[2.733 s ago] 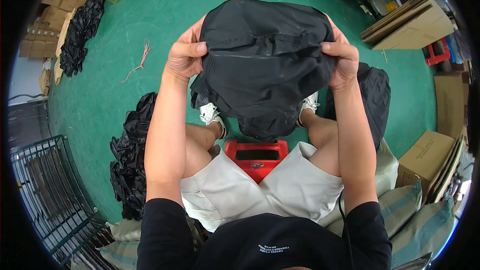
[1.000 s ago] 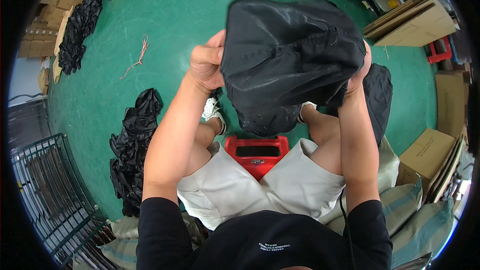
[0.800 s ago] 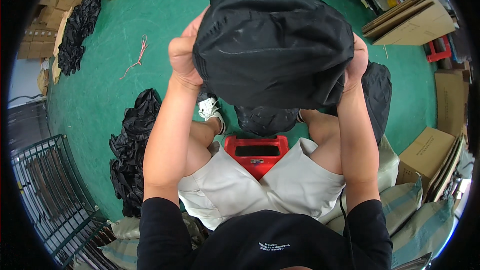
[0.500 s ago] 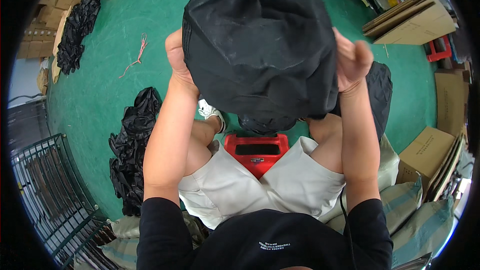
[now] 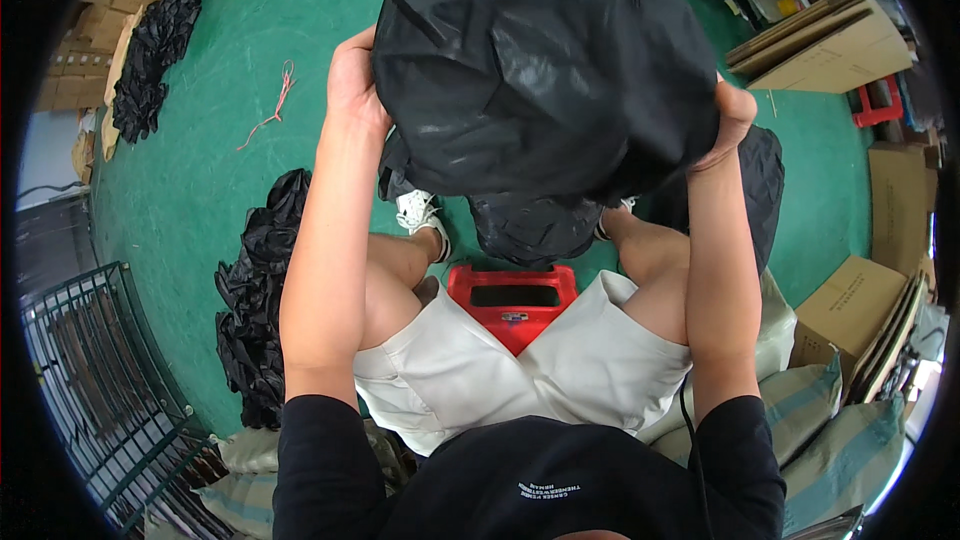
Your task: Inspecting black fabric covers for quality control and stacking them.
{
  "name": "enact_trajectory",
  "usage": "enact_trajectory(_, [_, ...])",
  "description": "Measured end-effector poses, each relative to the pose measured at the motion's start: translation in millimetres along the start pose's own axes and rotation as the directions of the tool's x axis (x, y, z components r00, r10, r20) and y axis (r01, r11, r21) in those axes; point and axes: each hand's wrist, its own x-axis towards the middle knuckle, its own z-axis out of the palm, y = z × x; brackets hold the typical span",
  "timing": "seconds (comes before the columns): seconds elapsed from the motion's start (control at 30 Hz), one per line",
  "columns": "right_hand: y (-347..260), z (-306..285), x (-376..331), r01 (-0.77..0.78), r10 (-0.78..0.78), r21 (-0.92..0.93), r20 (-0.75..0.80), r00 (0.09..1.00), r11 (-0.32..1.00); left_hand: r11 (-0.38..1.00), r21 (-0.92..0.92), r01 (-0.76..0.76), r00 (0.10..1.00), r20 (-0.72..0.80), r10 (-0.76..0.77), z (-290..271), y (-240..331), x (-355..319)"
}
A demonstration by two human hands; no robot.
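Note:
A large, rounded piece of black fabric (image 5: 540,70), puffed out like a cover, is held up in front of me above my knees. My left hand (image 5: 355,85) grips its left side, the fingers hidden behind the cloth. At its right edge my right hand (image 5: 732,120) is closed on it, with the thumb side showing and the other fingers out of sight. Beneath it, between my feet, lies more crumpled black fabric (image 5: 535,230).
Beside my left leg is a heap of crumpled black fabric (image 5: 262,330); another black piece (image 5: 762,190) lies right. A red plastic stool (image 5: 515,323) shows between my thighs. Cardboard boxes (image 5: 850,310) and woven sacks (image 5: 840,450) stand right, a dark metal rack (image 5: 105,360) left.
The black fabric has shifted slightly right and tilted, its surface now creased differently. My right hand has moved outward and closed on the edge; the left hand has risen slightly.

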Motion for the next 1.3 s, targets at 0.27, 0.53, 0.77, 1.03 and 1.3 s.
enact_trajectory(0.27, [-2,-1,11,0.189,-0.181,0.080,-0.098,0.979,0.979,0.961,0.201,0.188,0.982,-0.049,-0.182,29,-12,-5])
enact_trajectory(0.53, [-17,-16,3,0.255,-0.235,0.079,-0.199,0.951,0.964,0.963,0.250,-0.104,0.994,0.044,0.096,39,1,-12])
enact_trajectory(0.77, [-20,-14,10,0.267,-0.248,0.089,-0.179,0.952,0.960,0.831,0.540,-0.134,0.972,-0.092,0.217,20,-14,-4])
enact_trajectory(1.03, [-23,0,15,0.132,-0.130,-0.025,-0.421,0.898,0.991,0.897,0.432,-0.096,0.992,0.111,0.053,40,-11,-14])
enact_trajectory(1.3, [-11,25,23,0.234,-0.284,-0.164,-0.461,0.841,0.958,0.798,0.490,-0.351,0.935,0.147,0.321,42,-19,-9])
